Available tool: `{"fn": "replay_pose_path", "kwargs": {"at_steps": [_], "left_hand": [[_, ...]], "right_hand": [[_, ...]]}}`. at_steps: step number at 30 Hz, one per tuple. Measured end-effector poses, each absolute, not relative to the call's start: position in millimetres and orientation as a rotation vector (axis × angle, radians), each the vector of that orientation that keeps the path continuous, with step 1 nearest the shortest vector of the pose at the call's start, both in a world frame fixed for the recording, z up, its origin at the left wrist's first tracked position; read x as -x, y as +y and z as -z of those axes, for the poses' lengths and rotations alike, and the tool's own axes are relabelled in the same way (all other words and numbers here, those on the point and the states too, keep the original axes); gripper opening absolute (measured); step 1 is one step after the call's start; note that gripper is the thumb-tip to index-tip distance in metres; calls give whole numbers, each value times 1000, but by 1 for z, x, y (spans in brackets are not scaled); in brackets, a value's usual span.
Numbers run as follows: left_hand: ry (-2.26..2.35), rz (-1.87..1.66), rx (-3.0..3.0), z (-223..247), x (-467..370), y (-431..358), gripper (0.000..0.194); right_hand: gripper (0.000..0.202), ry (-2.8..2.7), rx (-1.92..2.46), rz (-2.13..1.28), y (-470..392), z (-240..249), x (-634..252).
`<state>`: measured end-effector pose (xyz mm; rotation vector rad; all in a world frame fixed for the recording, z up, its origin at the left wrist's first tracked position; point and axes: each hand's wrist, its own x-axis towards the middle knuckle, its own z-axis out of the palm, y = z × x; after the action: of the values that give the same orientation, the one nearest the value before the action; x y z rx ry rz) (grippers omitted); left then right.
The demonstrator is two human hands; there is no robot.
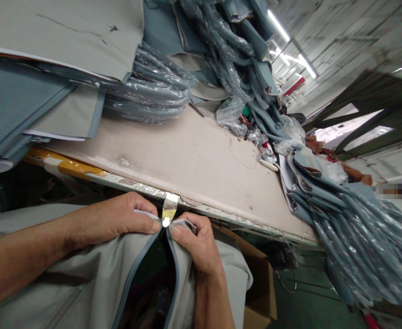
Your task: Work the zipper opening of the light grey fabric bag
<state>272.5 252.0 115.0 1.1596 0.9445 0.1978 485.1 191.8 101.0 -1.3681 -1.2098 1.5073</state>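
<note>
My left hand (113, 220) and my right hand (194, 242) pinch the two edges of a grey fabric cover (84, 278) with blue-grey piping, just below the front edge of the worktable (187, 151). The edges meet at a small metal zipper piece (166, 222) between my thumbs. A strip of shiny tape (170, 205) hangs from the table edge right above it. The cover opens into a dark gap below my hands.
Stacks of grey and blue fabric panels (50, 55) lie at the left. Plastic-wrapped piping bundles (153, 91) sit behind. More bundles (358, 228) hang off the right end. A cardboard box (256, 283) stands under the table.
</note>
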Motion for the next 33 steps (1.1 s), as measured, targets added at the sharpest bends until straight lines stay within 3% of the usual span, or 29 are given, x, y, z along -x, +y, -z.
{"fn": "replay_pose_path", "kwargs": {"at_steps": [23,33], "left_hand": [[911,-188,-1133,-121,-270,252,34],[896,-184,-1151,-120,-269,251,40]], "right_hand": [[29,-1120,1370,-1655,199,-110,-482],[28,-1091,1391,-1666,200,-110,-481]]}}
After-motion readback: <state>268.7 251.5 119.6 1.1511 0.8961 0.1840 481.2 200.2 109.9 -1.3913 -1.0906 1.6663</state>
